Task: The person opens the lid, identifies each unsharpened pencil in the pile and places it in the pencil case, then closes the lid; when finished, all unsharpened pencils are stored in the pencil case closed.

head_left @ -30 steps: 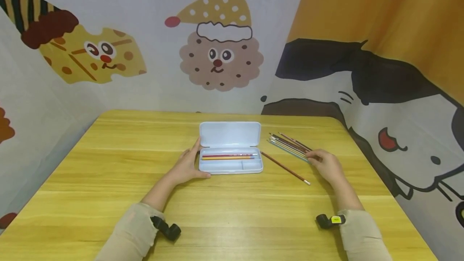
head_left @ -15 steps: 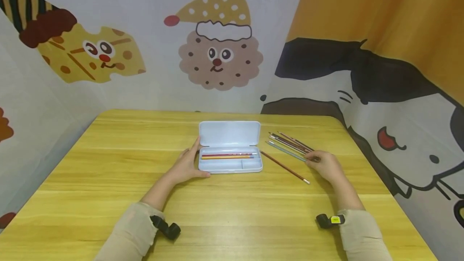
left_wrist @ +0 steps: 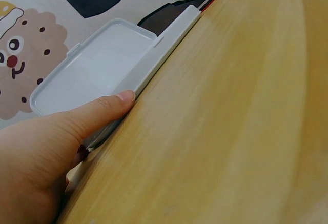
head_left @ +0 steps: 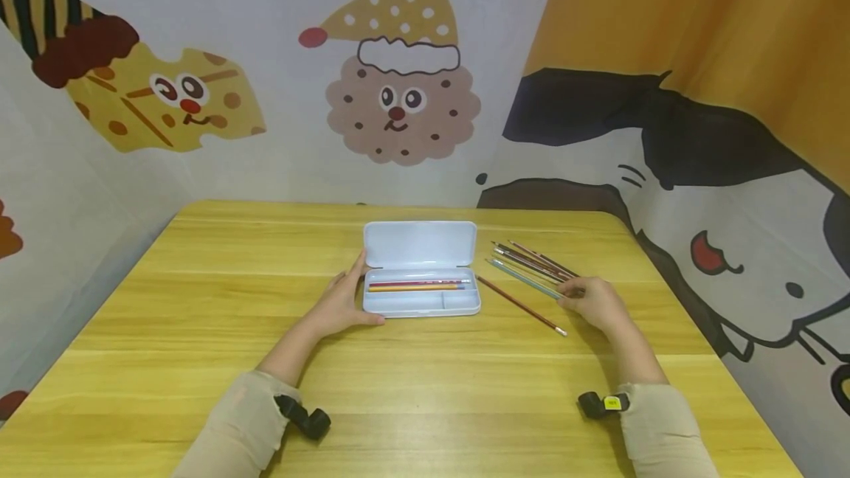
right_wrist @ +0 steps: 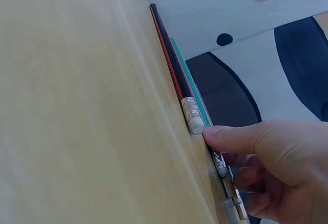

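- Head view: one white pencil case (head_left: 406,303) lies open near the middle of the worktop (head_left: 425,389), its one lid (head_left: 421,243) raised at the back.
- Two pencils, one red pencil (head_left: 398,285) and one yellow pencil (head_left: 412,289), lie side by side in the long rear compartment.
- The left hand (head_left: 341,307) grips the case's left end, thumb along the front edge, fingers spread to the back.
- One dark red pencil (head_left: 522,305) with a white eraser (head_left: 561,333) slants alone, right of the case.
- Further right, several brown pencils (head_left: 531,265) overlap too much to count.
- The right hand (head_left: 600,305), fingers curled, pinches the end of one blue-green pencil (head_left: 524,279) beside them.
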### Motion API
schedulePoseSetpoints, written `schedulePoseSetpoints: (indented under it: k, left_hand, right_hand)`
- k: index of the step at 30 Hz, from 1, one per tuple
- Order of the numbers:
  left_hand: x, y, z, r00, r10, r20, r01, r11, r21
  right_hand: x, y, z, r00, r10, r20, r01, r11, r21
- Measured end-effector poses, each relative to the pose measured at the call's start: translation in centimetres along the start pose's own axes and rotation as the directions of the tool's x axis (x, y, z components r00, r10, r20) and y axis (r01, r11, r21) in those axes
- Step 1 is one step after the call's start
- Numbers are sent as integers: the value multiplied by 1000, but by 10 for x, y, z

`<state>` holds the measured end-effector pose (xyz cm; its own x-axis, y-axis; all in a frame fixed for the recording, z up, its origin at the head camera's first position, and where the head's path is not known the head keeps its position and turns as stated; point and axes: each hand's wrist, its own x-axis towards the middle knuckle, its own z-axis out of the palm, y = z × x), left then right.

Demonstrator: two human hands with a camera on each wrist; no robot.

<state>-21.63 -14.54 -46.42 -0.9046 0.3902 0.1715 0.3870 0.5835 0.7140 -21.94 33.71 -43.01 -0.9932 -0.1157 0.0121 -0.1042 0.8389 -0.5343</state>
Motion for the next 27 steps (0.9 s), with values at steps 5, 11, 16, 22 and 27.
schedulePoseSetpoints:
  k: [5, 11, 16, 22, 27]
  left_hand:
    - [0, 0, 0, 1000, -2, 1, 2, 1000, 1]
    - [0, 0, 0, 1000, 1, 0, -1, 1000, -3]
    - [0, 0, 0, 1000, 0, -2, 0, 1000, -4]
    - [1, 2, -1, 1000, 1, -1, -1, 1000, -9]
    - [1, 3, -1, 1000, -2, 1, 2, 1000, -7]
  right_hand:
    - [0, -2, 0, 1000, 10, 15, -10, 1000, -5]
    - [-1, -3, 0, 1000, -1, 10, 1, 1000, -10]
    - [-1, -3, 0, 1000, 6, 14, -6, 1000, -3]
    - [0, -4, 0, 999, 42, 23, -42, 999, 4]
    - [-1, -3, -1, 998, 52, 26, -52, 999, 10]
